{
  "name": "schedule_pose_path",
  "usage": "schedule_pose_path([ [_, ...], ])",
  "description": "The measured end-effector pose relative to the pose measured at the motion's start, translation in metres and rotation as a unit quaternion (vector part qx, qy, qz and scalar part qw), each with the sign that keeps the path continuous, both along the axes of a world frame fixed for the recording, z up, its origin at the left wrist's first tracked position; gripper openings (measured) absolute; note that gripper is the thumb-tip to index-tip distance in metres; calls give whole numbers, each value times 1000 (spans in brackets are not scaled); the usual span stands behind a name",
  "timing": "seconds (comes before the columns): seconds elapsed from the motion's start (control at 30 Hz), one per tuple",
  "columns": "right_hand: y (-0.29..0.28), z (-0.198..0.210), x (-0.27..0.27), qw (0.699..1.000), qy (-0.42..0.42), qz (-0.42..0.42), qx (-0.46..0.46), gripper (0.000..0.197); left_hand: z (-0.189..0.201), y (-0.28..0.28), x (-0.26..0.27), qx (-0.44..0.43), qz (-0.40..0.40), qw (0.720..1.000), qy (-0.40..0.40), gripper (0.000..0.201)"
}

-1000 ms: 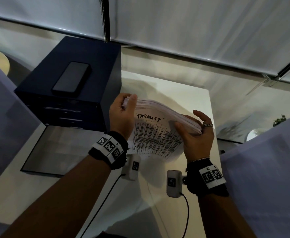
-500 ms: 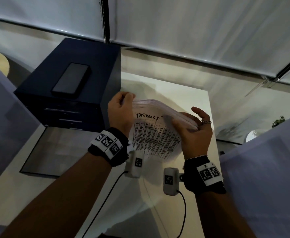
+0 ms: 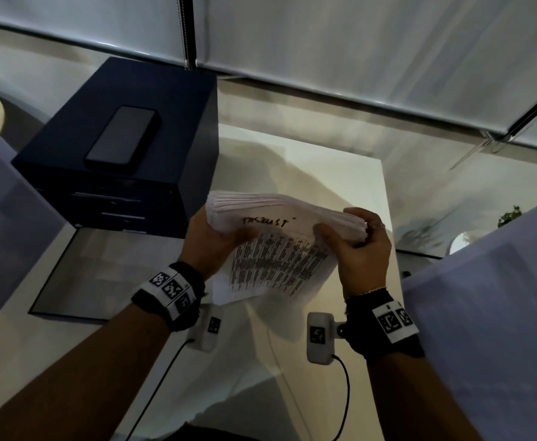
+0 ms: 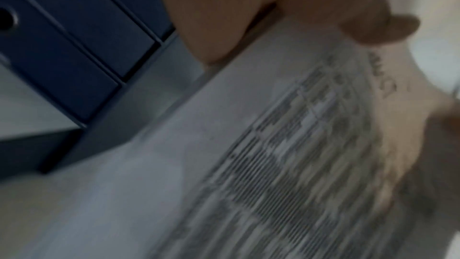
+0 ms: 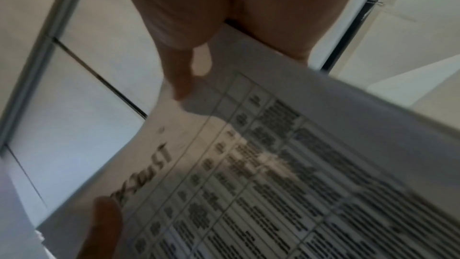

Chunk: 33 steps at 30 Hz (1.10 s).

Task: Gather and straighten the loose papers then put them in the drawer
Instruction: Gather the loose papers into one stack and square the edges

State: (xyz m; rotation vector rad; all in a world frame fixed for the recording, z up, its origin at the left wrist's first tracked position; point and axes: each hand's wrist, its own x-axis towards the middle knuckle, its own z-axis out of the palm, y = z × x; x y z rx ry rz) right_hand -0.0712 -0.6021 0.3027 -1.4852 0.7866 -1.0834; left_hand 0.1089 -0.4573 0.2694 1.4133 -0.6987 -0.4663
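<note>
A thick stack of white papers (image 3: 276,246), its top sheet a printed table with a handwritten heading, is held tilted above the white table (image 3: 340,173). My left hand (image 3: 216,240) grips the stack's left edge, thumb on top. My right hand (image 3: 356,240) grips its right edge, fingers curled round the sheets. The left wrist view shows the blurred stack (image 4: 286,155) under my thumb, beside the dark blue drawer unit (image 4: 82,50). In the right wrist view the printed sheet (image 5: 286,174) fills the frame. The drawer unit (image 3: 124,167) stands at the left, its upper drawers shut.
A dark phone (image 3: 122,135) lies on top of the drawer unit. A shallow tray-like drawer (image 3: 79,275) with a pale bottom lies open in front of the unit. The table's right edge (image 3: 388,218) drops off beside my right hand. Window blinds (image 3: 356,43) hang behind.
Both hands have shifted the stack a little: the left hand has slid from the top left corner down the left edge, and the right hand's fingers have curled tighter round the right edge.
</note>
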Motion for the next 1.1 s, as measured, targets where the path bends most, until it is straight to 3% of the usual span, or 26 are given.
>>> schedule_pose_path([
  [0.1, 4, 4, 10, 999, -46, -14, 13, 41, -4, 4, 1, -40, 6, 999, 27, 59],
  [0.2, 4, 7, 22, 997, -60, -45, 21, 23, 4, 1, -1, -81, 41, 996, 12, 55],
  [0.37, 3, 5, 27, 996, -58, -66, 16, 12, 19, -16, -4, -86, 154, 984, -21, 29],
  [0.67, 6, 4, 26, 1000, -27, -7, -8, 48, 15, -21, 2, -64, 204, 975, -53, 23],
  [0.73, 4, -3, 22, 999, -3, 30, -13, 71, 11, -26, 3, -50, 232, 971, -42, 34],
  [0.8, 3, -10, 19, 998, 32, 54, -22, 83, 7, -30, 5, -22, 261, 964, -54, 46],
  [0.83, 4, -12, 18, 997, 48, 55, -22, 79, 5, -32, 6, -5, 275, 959, -65, 48],
  [0.9, 5, -11, 18, 995, 83, 41, -31, 54, 4, -36, 8, 15, 295, 953, -70, 51],
  [1.0, -3, -3, 18, 994, 99, 29, -40, 24, 17, -33, 10, -23, 234, 969, -77, 50],
  [1.07, -13, 7, 16, 994, 94, 30, -51, 22, 21, -21, 17, -62, 121, 986, -99, 34],
  [1.1, -18, 10, 14, 993, 94, 35, -60, 22, 17, -14, 19, -68, 51, 993, -79, 40],
])
